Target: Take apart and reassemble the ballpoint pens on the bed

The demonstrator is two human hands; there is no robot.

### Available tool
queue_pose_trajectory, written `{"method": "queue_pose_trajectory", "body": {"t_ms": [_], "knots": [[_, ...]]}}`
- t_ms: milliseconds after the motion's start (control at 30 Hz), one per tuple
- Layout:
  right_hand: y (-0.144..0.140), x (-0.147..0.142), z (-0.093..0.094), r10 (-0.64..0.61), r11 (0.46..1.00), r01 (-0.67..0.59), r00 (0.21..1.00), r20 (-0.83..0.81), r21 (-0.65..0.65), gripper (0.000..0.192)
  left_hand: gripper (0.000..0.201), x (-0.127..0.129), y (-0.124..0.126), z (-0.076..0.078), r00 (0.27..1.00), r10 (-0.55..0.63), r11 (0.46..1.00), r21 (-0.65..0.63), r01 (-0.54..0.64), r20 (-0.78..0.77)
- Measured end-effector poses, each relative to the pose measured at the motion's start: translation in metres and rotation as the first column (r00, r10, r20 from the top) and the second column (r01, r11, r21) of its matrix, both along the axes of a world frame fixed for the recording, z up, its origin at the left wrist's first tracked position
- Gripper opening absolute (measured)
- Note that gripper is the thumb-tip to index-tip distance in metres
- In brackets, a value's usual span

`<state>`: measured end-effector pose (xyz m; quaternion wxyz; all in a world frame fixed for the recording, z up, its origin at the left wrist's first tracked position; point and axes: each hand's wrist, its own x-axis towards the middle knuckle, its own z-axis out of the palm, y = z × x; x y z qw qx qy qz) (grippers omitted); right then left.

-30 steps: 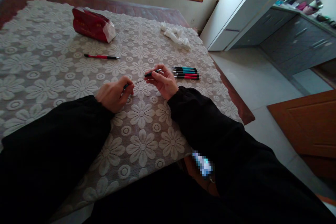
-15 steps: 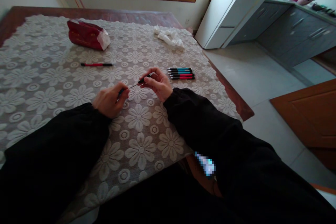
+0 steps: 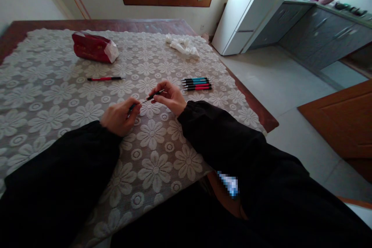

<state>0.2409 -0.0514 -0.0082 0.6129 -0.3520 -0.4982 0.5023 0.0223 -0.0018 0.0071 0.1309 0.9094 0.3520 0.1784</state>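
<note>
Over the tablecloth, my left hand (image 3: 120,116) pinches a dark pen barrel (image 3: 131,107) with a hint of blue, mostly hidden by the fingers. My right hand (image 3: 169,97) is closed on a black pen part (image 3: 155,94), held at a slant. Between the two parts runs a thin, narrow piece, perhaps a refill; it is too small to make out. To the right of my right hand, several pens (image 3: 197,84) with blue or red barrels and black ends lie side by side. Beyond my left hand rests a single red and black pen (image 3: 106,79).
A red pouch (image 3: 91,47) with a whitish end stands at the back left. Crumpled white plastic (image 3: 183,47) lies at the back right. A floral lace tablecloth (image 3: 155,170) covers the wooden table (image 3: 99,25). Past its right edge are a white fridge (image 3: 235,15) and a wooden door (image 3: 343,116).
The black pen part in my right hand has come closer to the barrel in my left, so less of the thin piece shows. The camera view has tilted up slightly.
</note>
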Motion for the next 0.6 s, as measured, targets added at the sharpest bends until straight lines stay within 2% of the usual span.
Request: {"method": "queue_pose_trajectory", "body": {"t_ms": [333, 600], "knots": [[0.0003, -0.0014, -0.0019, -0.033, 0.997, 0.03, 0.999, 0.034, 0.072, 0.036, 0.029, -0.0009, 0.0009, -0.0007, 0.999, -0.022, 1.0, -0.004, 0.023, 0.03], [0.0015, -0.001, -0.0027, -0.036, 0.998, 0.036, 0.999, -0.007, 0.046, 0.04, 0.025, -0.0019, 0.0023, -0.0015, 0.996, -0.056, 0.998, 0.018, 0.055, 0.065]]}}
